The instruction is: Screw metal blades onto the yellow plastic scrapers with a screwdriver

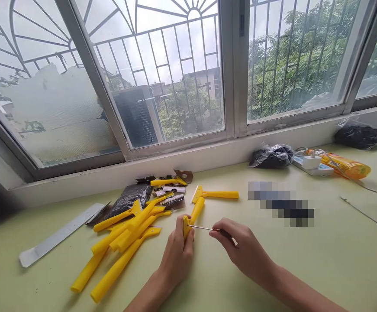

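Note:
My left hand (pixel 179 247) is closed around the head of a yellow scraper (pixel 197 211), whose handle points away from me. In my right hand (pixel 240 242) is a screwdriver (pixel 203 228); its thin metal shaft reaches left, and the tip meets the scraper head. Most of the screwdriver's handle is hidden by my fingers. Just beyond, a second yellow scraper (pixel 220 194) lies on the table with its blade end to the left. To the left of my left hand is a loose pile of several more yellow scrapers (pixel 133 234).
Behind the pile lie a black plastic bag (pixel 131 199) and small dark boxes (pixel 175 201). A flat white strip (pixel 61 234) rests at left. Along the window side are a bagged black bundle (pixel 271 156), a power strip (pixel 313 167) and an orange bottle (pixel 350 166). A blurred patch covers something at right.

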### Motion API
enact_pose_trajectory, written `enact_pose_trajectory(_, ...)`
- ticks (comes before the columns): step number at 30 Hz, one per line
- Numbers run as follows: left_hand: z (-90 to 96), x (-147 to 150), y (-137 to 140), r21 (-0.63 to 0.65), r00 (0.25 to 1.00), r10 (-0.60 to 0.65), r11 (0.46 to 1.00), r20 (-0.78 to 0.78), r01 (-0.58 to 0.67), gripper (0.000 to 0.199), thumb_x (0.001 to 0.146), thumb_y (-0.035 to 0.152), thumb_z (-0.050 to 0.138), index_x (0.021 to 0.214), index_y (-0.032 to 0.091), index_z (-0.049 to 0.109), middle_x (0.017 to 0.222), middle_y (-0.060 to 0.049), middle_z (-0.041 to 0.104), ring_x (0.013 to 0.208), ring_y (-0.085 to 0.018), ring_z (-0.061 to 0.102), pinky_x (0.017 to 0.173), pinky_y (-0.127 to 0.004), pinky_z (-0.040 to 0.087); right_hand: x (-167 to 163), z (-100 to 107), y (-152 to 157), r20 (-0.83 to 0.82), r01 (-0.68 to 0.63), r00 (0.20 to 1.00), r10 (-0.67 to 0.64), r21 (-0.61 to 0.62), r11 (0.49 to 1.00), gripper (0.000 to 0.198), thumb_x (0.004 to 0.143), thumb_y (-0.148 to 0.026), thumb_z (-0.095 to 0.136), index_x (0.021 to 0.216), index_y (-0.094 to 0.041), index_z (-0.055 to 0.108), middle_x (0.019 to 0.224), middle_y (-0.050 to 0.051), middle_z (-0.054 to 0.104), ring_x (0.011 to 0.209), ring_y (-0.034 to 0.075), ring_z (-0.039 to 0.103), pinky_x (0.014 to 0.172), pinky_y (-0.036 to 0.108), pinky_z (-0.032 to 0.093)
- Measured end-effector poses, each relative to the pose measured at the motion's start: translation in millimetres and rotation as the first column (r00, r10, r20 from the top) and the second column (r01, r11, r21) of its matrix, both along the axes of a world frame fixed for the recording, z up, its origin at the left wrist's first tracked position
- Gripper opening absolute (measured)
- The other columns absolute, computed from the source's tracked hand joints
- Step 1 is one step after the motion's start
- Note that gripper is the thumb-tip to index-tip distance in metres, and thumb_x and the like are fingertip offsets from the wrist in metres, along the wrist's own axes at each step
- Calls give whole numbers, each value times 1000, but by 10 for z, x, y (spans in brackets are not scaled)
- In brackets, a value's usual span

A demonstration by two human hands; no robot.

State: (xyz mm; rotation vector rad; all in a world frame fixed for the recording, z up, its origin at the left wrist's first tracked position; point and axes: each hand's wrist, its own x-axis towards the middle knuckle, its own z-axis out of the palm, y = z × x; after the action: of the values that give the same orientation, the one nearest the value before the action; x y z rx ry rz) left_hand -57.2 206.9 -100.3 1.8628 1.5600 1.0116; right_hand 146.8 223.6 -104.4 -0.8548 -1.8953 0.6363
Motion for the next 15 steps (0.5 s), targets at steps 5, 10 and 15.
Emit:
enact_pose_trajectory(5, -2, -8, -1, 2, 1000, 5, 1000, 22, -5, 24, 103, 38, 40, 124, 26, 40, 78, 3, 52, 71, -19, 51, 70, -29, 37, -22, 9, -36, -3, 17, 1000, -17, 7, 1000, 22, 107, -40, 47, 101, -22, 60, 84, 1, 60, 66, 15, 50, 62, 27, 38)
enact_pose_trajectory(10, -15, -10, 5, -27, 999, 35, 999, 36, -34, 26, 103, 39, 40, 125, 27, 38, 81, 3, 53, 71, -19, 50, 70, -30, 38, -16, 0, -39, 44, 34, 999, -30, -81, 996, 37, 108, -43, 42, 81, -22, 56, 61, -4, 52, 53, 14, 44, 54, 28, 31)
enact_pose_trajectory(15, -22, -1, 15, -28, 997, 45, 999, 58, -44, 24, 103, 41, 41, 121, 26, 34, 83, 2, 56, 74, -19, 53, 72, -31, 38, -21, -14, -9, 13, 16, 1000, -16, -3, 1000, 27, 107, -39, 48, 87, -22, 57, 75, -2, 56, 63, 15, 46, 60, 27, 36)
